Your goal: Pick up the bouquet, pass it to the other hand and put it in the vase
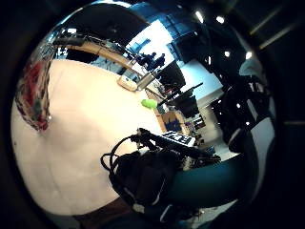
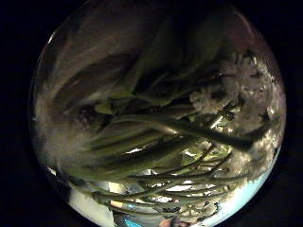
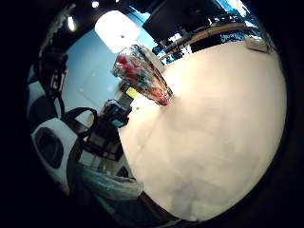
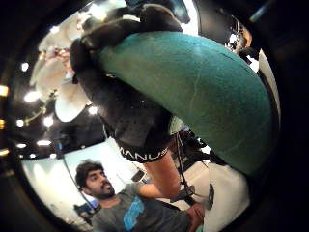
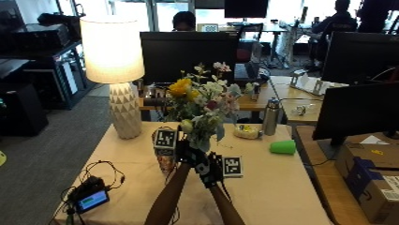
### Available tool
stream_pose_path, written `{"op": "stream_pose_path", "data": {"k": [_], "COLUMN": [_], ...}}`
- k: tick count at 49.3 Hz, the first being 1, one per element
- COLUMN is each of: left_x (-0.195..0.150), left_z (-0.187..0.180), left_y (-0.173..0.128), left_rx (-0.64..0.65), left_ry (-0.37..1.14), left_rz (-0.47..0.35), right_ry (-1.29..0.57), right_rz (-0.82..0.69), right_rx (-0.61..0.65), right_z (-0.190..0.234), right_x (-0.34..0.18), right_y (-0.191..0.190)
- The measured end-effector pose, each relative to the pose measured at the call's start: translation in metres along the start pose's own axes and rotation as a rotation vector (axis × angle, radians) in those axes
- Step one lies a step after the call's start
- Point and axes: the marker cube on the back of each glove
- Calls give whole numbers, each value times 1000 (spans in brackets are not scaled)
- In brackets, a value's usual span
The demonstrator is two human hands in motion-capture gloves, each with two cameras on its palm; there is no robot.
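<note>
- Right now the bouquet (image 5: 203,105) is up in the air above and just behind the vase, heads upright and stems pointing down into my left hand. It is top-heavy, I judge, so it could tip or shed a stem while it changes hands.
- The vase (image 5: 165,161), patterned glass with red in it, stands on the table just beside my left wrist, partly hidden by it. A low forearm during the handover could knock it over. If the stems splay, they may also catch its rim instead of dropping in.
- My left hand (image 5: 186,151) is above the vase with its fingers wrapped round the stems, which fill its thumb side palm view.
- My right hand (image 5: 210,171) is just right of the vase, touching or nearly touching the left hand. I cannot tell how its fingers are set. If I let go on the left before it has the stems, the flowers fall.
- The table (image 5: 280,192) carries the vase under a pale cloth.
- A lit lamp (image 5: 112,70) stands behind and left of the vase, clear of my path.
- A metal bottle (image 5: 270,117) stands well right of the vase.
- A green cup (image 5: 282,146) lies right of the vase, well apart.
- A small screen device (image 5: 92,199) with cables sits left of the vase, nearer me.
</note>
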Motion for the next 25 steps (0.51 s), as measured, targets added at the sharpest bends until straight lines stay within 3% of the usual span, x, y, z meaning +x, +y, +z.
{"op": "stream_pose_path", "data": {"k": [3,8,12,16,20,25], "left_x": [0,17,36,50,63,83], "left_z": [-5,-15,-29,-44,-63,-90], "left_y": [-7,-6,-15,-26,-39,-58], "left_rx": [12,47,89,128,167,217], "left_ry": [-43,-66,-102,-109,-120,-140], "left_rz": [122,10,23,48,81,231], "right_ry": [-8,52,32,-118,-37,133], "right_rz": [15,10,-24,-32,0,68], "right_rx": [-17,-55,-63,-43,8,70], "right_z": [3,-1,-9,-17,-36,-64], "right_x": [-3,-9,-13,-31,-16,6], "right_y": [-1,-4,-5,-3,-1,2]}}
